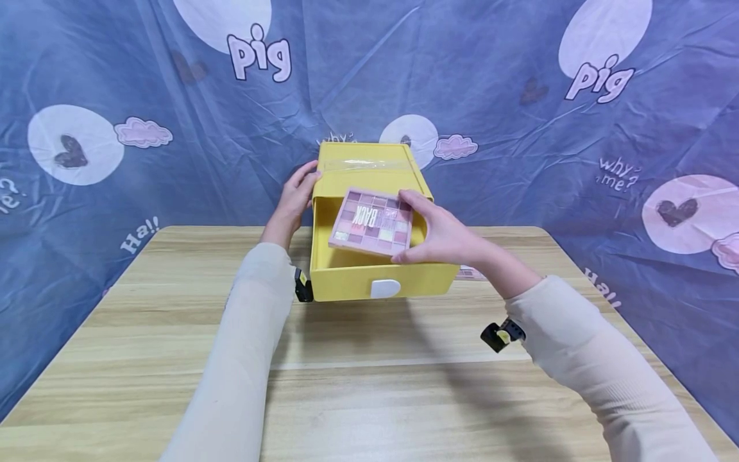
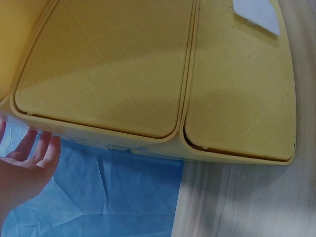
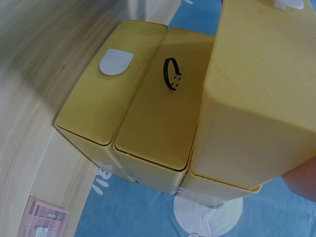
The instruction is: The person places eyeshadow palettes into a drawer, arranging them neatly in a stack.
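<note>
drawer (image 1: pixel 340 285), pulled out, is seen nearest, its white handle (image 1: pixel 385 289) turned toward the near edge of the table (image 1: pixel 369 398). just behind the drawer's front rim, a tilted, nearly square palette (image 1: pixel 369 221) is held over the opening by the right hand (image 1: pixel 443 232), the nearer of the two. its right edge is pinched, thumb at the near corner, fingers at the far; the palette lies left of them, and no clear long axis can be told, nor whether the drawer is touched. toward the table's far edge, the yellow cabinet (image 1: pixel 369 176) is touched on its left side by the left hand (image 1: pixel 293 200), fingers nearly straight, nothing gripped.
</note>
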